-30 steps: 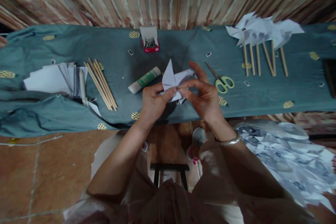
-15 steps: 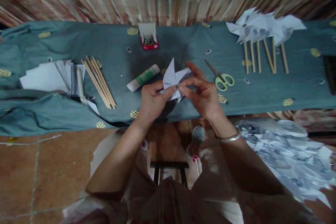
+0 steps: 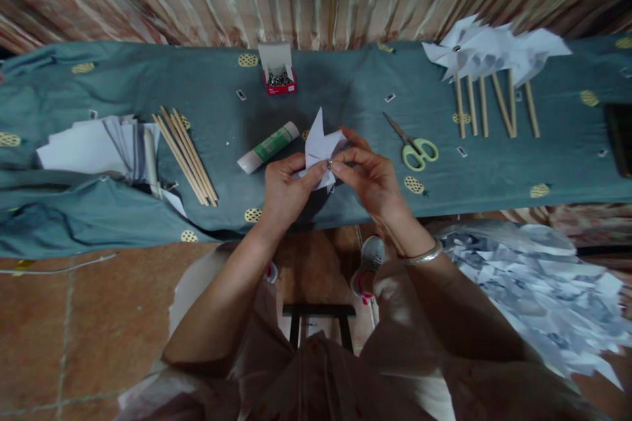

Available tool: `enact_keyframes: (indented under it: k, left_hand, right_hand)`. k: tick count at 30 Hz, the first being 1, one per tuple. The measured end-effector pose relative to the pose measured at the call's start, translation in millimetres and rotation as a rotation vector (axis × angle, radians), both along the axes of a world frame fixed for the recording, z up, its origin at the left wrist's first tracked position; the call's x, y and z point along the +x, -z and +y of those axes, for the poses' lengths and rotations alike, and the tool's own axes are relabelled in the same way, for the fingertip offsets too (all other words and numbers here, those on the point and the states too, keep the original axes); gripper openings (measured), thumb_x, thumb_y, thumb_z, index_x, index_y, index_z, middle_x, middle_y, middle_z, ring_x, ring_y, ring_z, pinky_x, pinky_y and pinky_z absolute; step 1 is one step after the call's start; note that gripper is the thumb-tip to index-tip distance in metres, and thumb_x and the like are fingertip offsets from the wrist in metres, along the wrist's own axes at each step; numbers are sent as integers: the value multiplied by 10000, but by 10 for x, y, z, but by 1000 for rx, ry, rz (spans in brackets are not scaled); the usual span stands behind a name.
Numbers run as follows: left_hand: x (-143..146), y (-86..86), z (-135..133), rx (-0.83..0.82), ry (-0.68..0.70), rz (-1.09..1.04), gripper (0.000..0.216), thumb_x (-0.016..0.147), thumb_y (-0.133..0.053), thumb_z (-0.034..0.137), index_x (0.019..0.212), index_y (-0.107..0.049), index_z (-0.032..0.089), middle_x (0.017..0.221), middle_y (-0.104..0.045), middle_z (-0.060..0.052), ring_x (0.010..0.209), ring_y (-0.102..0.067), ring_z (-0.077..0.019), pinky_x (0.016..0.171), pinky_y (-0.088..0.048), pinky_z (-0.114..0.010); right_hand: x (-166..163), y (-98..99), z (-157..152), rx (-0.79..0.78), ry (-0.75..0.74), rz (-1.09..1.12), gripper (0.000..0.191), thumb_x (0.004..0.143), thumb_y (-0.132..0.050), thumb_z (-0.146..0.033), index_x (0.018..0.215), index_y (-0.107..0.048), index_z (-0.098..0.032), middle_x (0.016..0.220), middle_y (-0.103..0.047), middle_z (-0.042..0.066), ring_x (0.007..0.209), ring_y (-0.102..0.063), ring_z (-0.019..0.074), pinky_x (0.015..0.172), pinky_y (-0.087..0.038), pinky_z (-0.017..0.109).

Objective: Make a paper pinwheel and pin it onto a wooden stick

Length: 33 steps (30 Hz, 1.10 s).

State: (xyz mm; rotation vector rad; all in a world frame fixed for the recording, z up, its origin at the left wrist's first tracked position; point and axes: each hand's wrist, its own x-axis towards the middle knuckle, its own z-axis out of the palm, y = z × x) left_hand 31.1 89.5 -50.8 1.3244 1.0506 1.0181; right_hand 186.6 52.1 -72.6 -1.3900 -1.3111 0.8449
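Note:
A white paper pinwheel without a stick is held over the front part of the table, between my two hands. My left hand is closed on its left side, with the thumb pressed near the centre. At that centre my right hand pinches a small shiny thumbtack between thumb and index finger. The fingers partly hide the tack, so how deep it sits cannot be seen. Left of the pinwheel lies a green and white glue stick. To the right are scissors with pale green handles.
An open red and white box of metal tacks stands at the back. Wooden sticks and a stack of white paper lie left. Pinwheels on sticks lie back right. A bag of paper pieces sits below the table's right side.
My right hand has shifted slightly left and turned inward, its fingers closer around the pinwheel's centre. The pinwheel has tilted a little. My left hand stays nearly in place.

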Motion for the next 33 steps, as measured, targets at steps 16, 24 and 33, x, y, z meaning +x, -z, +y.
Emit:
enact_keyframes:
  k: [16,24,33]
  left_hand:
    - [-52,115,15,-35,44,13,263,789,-754,438,786,-792,177,687,-687,8,634,-541,-131,626,-419,-258]
    - [-60,102,19,-16,46,2,259,784,-769,445,778,-803,188,698,-729,0,635,-568,-144,640,-445,-270]
    - [-65,97,21,-41,44,-32,330,754,-795,493,860,-822,182,774,-761,-11,676,-616,-146,671,-478,-263]
  right_hand:
    - [-111,-11,25,-143,36,416,186,716,-822,-404,727,-736,-240,1313,-658,49,1331,-529,286,1066,-451,433]
    - [-127,-12,31,-147,39,457,167,707,-827,-375,719,-740,-232,1286,-656,60,1339,-521,278,1066,-448,411]
    - [-174,-3,32,-129,119,480,272,668,-854,-372,864,-710,-251,1333,-612,53,1323,-539,291,1113,-438,474]
